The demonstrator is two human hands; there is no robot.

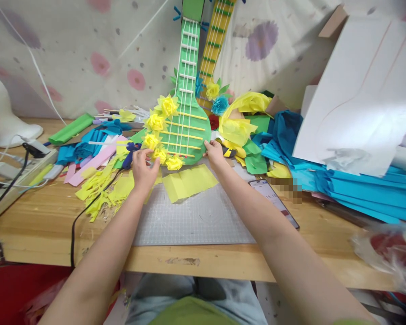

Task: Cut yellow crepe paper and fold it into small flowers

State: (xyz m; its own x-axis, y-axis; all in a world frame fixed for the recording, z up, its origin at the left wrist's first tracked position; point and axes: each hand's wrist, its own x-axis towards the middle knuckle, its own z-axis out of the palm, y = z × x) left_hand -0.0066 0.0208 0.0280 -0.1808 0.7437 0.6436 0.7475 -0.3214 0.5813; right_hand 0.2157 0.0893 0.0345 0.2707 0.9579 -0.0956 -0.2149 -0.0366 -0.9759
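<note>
A green handmade lute [190, 108] with white strings and yellow crossbars leans upright at the back of the table. Yellow paper flowers [155, 122] run down the left side of its round body. My left hand [145, 170] grips its lower left edge, thumb and fingers around the flowers there; part of the grip is hidden. On the opposite edge, my right hand [214, 152] pinches the body between thumb and fingers. Beneath it, a folded yellow paper sheet [189, 183] lies on the grey cutting mat [196, 221]. A dark blue glue gun [126, 155] is beside my left hand.
Behind stands a yellow lute [216, 40]. Blue, pink and yellow paper scraps [101, 194] lie left, near a power strip [27, 176] and black cable [75, 225]. At right are a phone [274, 203], blue paper [358, 189] and a leaning white board [355, 95].
</note>
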